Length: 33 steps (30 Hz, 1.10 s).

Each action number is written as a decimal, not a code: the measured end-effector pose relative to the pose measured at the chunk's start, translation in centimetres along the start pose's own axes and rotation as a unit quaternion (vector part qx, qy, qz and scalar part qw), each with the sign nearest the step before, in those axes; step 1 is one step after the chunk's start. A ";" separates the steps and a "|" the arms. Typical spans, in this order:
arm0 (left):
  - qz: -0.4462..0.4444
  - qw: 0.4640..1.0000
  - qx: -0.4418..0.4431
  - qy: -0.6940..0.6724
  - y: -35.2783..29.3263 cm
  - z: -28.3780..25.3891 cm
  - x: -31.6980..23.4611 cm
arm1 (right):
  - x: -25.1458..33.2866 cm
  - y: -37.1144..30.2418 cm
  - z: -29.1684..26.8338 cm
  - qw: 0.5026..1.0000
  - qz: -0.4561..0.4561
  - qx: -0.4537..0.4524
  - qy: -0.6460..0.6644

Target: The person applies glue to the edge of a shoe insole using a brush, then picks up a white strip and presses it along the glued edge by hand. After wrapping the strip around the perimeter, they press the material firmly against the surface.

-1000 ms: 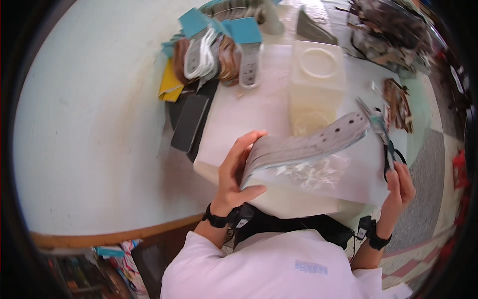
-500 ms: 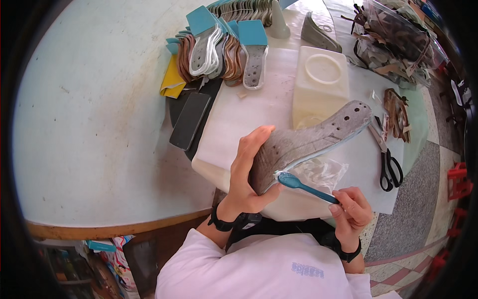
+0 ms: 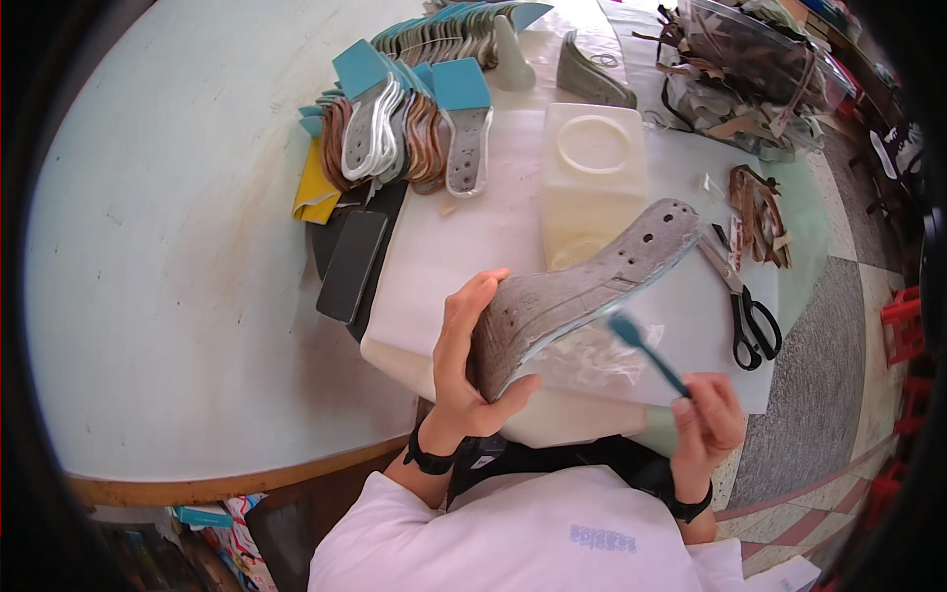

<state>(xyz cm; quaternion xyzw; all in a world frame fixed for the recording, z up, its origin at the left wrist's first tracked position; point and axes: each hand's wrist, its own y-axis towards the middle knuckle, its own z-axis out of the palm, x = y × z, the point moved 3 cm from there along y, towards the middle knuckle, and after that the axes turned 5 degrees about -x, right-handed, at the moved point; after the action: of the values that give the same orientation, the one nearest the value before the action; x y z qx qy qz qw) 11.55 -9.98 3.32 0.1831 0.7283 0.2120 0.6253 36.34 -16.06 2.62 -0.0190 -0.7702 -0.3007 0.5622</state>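
My left hand (image 3: 460,370) grips the wider end of a grey, foot-shaped shoe last (image 3: 567,298), with the thumb below it and the fingers behind. The last slants up to the right, has several dark holes near its narrow end, and a pale bluish layer runs along its lower edge. In my right hand (image 3: 708,422) is a teal-handled brush (image 3: 655,357), pinched by the end. Its blurred head is close to the last's lower edge; whether they touch I cannot tell. Crumpled clear plastic (image 3: 592,357) lies beneath them.
Scissors (image 3: 742,311) and brown scraps (image 3: 758,217) lie to the right. A cream plastic container (image 3: 594,183) rests behind the last. Stacked insoles (image 3: 419,138), a phone (image 3: 353,266) and yellow cloth (image 3: 316,187) are at left. Another grey last (image 3: 592,79) stands farther back.
The brush has moved from the last's near end by my left thumb, rightward and up along its lower edge. The whole view has shifted slightly; my left hand keeps its grip.
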 end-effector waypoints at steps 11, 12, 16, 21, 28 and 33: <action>0.068 0.996 -0.012 0.049 0.0 -0.3 -0.6 | -0.9 0.3 -0.8 0.998 0.054 -0.015 0.016; 0.066 0.997 -0.008 0.041 0.0 -0.3 -0.6 | -0.8 0.3 -0.9 0.999 0.048 -0.013 0.020; 0.051 0.999 0.001 0.004 -0.3 -0.2 -0.3 | 0.0 0.3 -0.1 0.998 -0.021 0.050 0.038; 0.036 0.999 0.013 -0.032 -0.3 -0.2 -0.5 | -0.8 0.5 -0.5 0.999 -0.021 0.035 0.020; -0.010 0.994 0.039 -0.101 -0.2 -0.4 -0.3 | -1.4 1.5 -2.2 0.999 0.005 -0.035 0.021; -0.017 0.994 0.045 -0.103 -0.1 -0.5 -0.2 | -1.1 1.3 -1.9 0.998 -0.042 0.021 0.041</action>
<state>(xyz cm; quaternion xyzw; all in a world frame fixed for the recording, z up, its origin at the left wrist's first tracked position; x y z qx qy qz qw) 11.11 -10.20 3.53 0.2193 0.6720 0.1486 0.6916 38.88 -15.58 2.63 0.0375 -0.7527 -0.3089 0.5802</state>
